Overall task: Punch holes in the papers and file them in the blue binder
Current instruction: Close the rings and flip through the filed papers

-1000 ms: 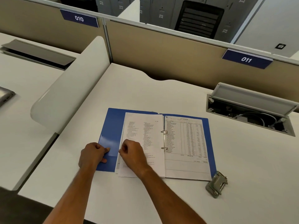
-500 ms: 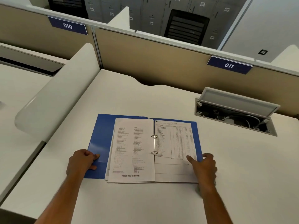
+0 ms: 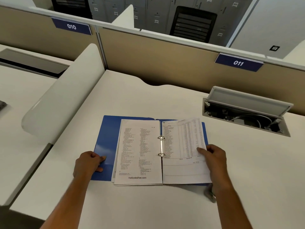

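Note:
The blue binder lies flat and spread wide on the white desk, its two metal rings in the middle. A stack of printed pages is threaded on the left side. On the right lies a table sheet, its outer edge lifted and curled. My left hand pinches the left cover's edge. My right hand grips the right edge of the table sheet. The grey hole punch shows partly behind my right wrist.
An open cable box with a raised lid sits in the desk at the back right. A white curved divider borders the left side. Beige partitions with signs 010 and 011 stand behind.
My right hand moved from the left pages across to the right edge of the binder and has lifted the table sheet's outer edge. My left hand stayed on the left cover.

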The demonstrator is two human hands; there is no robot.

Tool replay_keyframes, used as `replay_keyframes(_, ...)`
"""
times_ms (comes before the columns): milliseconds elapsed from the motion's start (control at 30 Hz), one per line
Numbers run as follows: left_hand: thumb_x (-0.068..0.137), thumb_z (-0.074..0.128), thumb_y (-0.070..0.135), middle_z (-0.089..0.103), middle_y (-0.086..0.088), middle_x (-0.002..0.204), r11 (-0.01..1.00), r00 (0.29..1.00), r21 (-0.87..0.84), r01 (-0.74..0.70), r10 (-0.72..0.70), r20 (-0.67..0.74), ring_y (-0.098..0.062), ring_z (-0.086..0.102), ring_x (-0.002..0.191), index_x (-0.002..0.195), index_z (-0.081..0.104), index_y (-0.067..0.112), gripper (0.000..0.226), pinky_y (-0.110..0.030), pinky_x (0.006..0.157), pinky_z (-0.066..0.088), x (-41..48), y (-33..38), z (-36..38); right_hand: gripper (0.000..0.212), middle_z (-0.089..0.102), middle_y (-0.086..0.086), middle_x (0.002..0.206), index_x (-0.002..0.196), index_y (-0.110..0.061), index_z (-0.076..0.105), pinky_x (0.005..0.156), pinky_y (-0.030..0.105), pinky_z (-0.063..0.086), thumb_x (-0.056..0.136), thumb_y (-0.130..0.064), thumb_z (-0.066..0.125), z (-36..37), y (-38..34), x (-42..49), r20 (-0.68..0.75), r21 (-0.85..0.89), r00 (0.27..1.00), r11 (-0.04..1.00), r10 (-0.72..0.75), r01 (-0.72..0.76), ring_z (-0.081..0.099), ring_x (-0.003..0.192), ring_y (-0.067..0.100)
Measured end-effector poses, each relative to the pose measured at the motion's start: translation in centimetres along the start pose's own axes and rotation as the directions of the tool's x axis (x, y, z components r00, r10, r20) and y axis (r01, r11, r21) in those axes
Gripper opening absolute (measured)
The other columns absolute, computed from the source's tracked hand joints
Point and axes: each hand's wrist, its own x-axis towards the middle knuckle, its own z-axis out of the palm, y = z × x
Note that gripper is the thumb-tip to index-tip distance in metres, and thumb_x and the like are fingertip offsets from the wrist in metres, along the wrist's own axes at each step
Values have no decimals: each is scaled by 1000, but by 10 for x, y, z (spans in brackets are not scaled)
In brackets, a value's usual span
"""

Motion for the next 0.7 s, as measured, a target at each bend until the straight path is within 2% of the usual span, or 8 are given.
replay_keyframes(67, 90, 80, 45, 78, -5, 65, 1000, 1000, -15, 3, -3, 0, -26, 77, 64, 87, 69, 14, 34, -49, 82, 64, -1, 1, -1, 9, 80, 12, 96, 91, -11, 75, 87, 49, 62, 91, -15, 83, 9, -29, -14, 76, 12, 994, 997, -81, 81, 76, 92, 35)
replay_keyframes(133, 91, 79, 45, 78, -4, 62, 1000, 1000, -24, 2, -2, -6, -25, 77, 62, 87, 69, 14, 32, -47, 81, 63, -3, 2, -1, 12, 78, 9, 91, 86, -13, 72, 75, 39, 59, 93, -14, 82, 24, -55, -29, 196, 34, 970, 990, -144, 140, 74, 83, 28)
replay_keyframes(200, 91, 79, 45, 78, -4, 63, 1000, 1000, -22, 2, -2, -13, -24, 77, 62, 88, 69, 15, 32, -46, 80, 63, -4, 3, -1, 20, 76, 3, 83, 80, -15, 67, 64, 28, 55, 93, -12, 81, 45, -76, -44, 288, 63, 943, 986, -168, 156, 71, 71, 16)
replay_keyframes(267, 92, 78, 47, 78, -5, 64, 1000, 1000, -12, 0, 0, -15, -25, 77, 64, 88, 69, 15, 33, -45, 80, 62, -4, 3, 0, 21, 75, 0, 77, 78, -14, 66, 59, 23, 55, 92, -11, 81, 72, -87, -55, 366, 89, 916, 986, -162, 139, 71, 66, 9)
replay_keyframes(400, 91, 78, 48, 78, -6, 69, 1000, 1000, -4, 9, -10, -21, -26, 76, 68, 90, 68, 16, 34, -46, 79, 62, -4, 3, 0, 17, 77, 23, 91, 77, -13, 68, 75, 39, 58, 83, -18, 83, 133, -86, -70, 475, 121, 868, 988, -143, 96, 73, 79, 25)
replay_keyframes(500, 91, 79, 45, 78, -7, 68, 1000, 1000, -13, 12, -13, -18, -26, 76, 67, 89, 68, 15, 32, -42, 76, 60, -5, 4, -1, 13, 80, 15, 98, 82, -14, 70, 86, 46, 65, 88, -16, 82, 177, -75, -78, 534, 89, 838, 993, -111, 75, 79, 91, 32)
replay_keyframes(600, 91, 79, 45, 78, -7, 70, 1000, 1000, -14, 13, -13, -22, -25, 76, 67, 89, 68, 15, 32, -40, 74, 57, -3, 2, 0, 14, 80, 13, 105, 91, -7, 72, 94, 49, 65, 90, -17, 81, 212, -64, -85, 548, -1, 832, 995, -87, 105, 78, 100, 33)
replay_keyframes(700, 91, 79, 45, 78, -7, 71, 1000, 1000, -3, 8, -8, -25, -26, 75, 69, 89, 68, 16, 32, -42, 75, 59, -1, 1, 1, 18, 73, 8, 94, 82, -20, 64, 94, 49, 63, 91, -21, 80, 238, -51, -87, 544, -99, 835, 982, -80, 159, 74, 98, 35)
